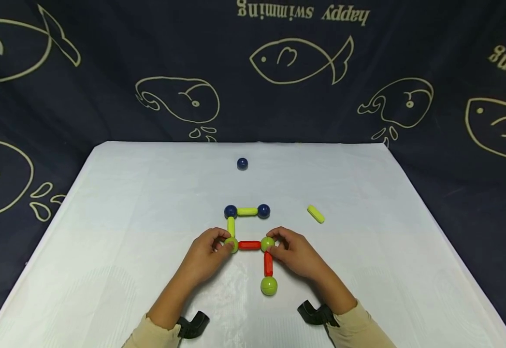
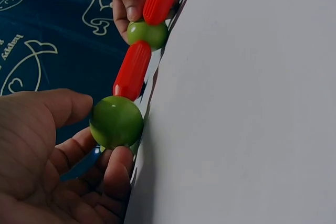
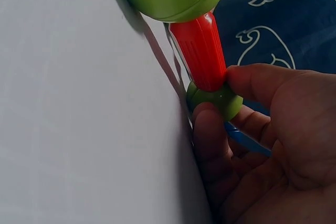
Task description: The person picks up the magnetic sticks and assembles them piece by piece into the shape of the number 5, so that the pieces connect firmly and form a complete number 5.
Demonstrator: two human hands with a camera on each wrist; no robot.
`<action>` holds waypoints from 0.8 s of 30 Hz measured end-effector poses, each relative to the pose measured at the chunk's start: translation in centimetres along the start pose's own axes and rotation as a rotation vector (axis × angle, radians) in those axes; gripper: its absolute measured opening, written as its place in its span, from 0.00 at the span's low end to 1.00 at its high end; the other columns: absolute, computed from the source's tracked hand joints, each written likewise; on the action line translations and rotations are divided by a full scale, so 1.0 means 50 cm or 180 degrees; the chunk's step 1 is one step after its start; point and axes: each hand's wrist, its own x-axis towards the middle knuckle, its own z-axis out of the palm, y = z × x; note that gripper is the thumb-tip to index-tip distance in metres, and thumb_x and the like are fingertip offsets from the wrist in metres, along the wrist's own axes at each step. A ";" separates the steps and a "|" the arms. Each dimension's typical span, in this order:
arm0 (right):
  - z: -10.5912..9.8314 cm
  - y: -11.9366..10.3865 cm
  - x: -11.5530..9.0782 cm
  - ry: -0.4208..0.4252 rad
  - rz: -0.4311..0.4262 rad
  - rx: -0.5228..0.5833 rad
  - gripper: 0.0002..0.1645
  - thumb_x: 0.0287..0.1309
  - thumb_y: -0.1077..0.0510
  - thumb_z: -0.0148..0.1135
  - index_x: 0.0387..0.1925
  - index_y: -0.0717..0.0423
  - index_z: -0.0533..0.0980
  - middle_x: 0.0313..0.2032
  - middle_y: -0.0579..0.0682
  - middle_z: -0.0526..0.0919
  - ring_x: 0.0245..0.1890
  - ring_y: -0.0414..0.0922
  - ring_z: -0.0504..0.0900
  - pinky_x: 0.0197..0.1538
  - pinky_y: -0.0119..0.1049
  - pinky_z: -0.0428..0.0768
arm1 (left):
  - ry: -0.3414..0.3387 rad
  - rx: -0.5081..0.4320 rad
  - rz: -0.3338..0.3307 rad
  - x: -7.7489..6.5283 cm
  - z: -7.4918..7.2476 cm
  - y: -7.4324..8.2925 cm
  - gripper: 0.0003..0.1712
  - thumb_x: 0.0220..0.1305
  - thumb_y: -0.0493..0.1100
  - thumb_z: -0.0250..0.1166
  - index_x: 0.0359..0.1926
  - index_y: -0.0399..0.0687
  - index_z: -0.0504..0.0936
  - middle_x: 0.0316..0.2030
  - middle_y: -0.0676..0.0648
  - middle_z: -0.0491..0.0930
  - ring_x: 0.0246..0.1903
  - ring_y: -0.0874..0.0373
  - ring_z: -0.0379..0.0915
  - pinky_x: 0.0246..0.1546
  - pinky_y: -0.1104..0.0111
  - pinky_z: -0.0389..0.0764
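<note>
On the white table my left hand (image 1: 207,255) pinches a green ball (image 2: 116,122) between thumb and fingers. My right hand (image 1: 297,252) grips another green ball (image 3: 223,102) the same way. A red rod (image 1: 250,245) joins these two balls. From the right one a second red rod (image 3: 199,51) runs toward the person, ending in a third green ball (image 1: 268,286). Behind the left ball a yellow-green rod (image 1: 231,226) leads to a dark blue ball (image 1: 230,211). Another yellow-green rod (image 1: 247,211) links that to a second dark blue ball (image 1: 263,211).
A loose dark blue ball (image 1: 242,164) sits near the table's far edge. To the right of the chain lies a single yellow-green rod (image 1: 315,214). Dark cloth (image 1: 300,111) with fish and whale drawings hangs beyond the white table (image 1: 105,203).
</note>
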 end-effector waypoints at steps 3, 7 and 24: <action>0.000 0.001 0.000 0.0011 0.0009 -0.0007 0.14 0.62 0.59 0.64 0.50 0.49 0.78 0.25 0.44 0.75 0.26 0.42 0.73 0.30 0.33 0.71 | -0.0055 0.0016 0.0031 0.000 -0.001 0.001 0.11 0.61 0.38 0.70 0.45 0.44 0.82 0.35 0.51 0.77 0.32 0.59 0.71 0.32 0.68 0.73; 0.000 0.000 -0.001 0.0016 0.0026 0.0009 0.14 0.63 0.58 0.64 0.50 0.49 0.78 0.25 0.44 0.75 0.27 0.42 0.73 0.30 0.33 0.71 | -0.0099 0.0071 0.0063 0.000 -0.002 0.002 0.14 0.58 0.36 0.71 0.46 0.43 0.81 0.35 0.51 0.77 0.32 0.59 0.71 0.32 0.69 0.73; -0.094 0.002 -0.014 0.0624 0.0169 0.0582 0.16 0.70 0.61 0.57 0.55 0.65 0.74 0.46 0.62 0.80 0.30 0.55 0.78 0.28 0.39 0.78 | -0.0109 0.0104 0.0080 -0.001 -0.003 -0.003 0.14 0.58 0.35 0.71 0.45 0.44 0.80 0.37 0.51 0.77 0.32 0.60 0.72 0.34 0.68 0.74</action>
